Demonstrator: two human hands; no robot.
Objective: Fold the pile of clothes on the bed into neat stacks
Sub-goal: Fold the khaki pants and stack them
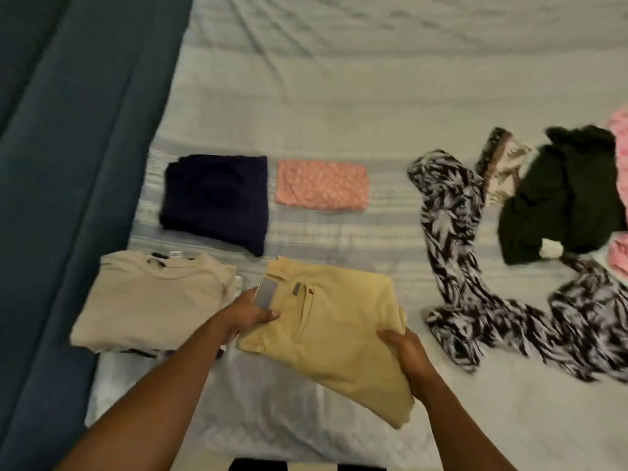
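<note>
Left edge: a blue padded panel (68, 164) borders the bed (339, 79). Just beside it lies a folded beige shirt (153, 307), collar away from the person, on top of another piece of which only a dark-and-white edge shows. Beyond the shirt lies a folded navy garment (215, 202). To its right, apart from it, is a folded pink patterned piece (321, 185).

Centre, near: the folded yellow trousers (326, 334) sit just right of the beige shirt. Whether they rest on the sheet cannot be told.

Right: an unfolded black-and-white garment (452, 232) sprawls toward the person. Past it lie a small brown-and-cream piece (503, 168), a crumpled dark garment (560, 195) and a pink garment (620, 137) at the frame edge.

Hand pose: the left hand (248, 316) grips the trousers' left edge by the waistband label, thumb on top. The right hand (407, 355) grips the near right edge, thumb on top and fingers curled beneath.
</note>
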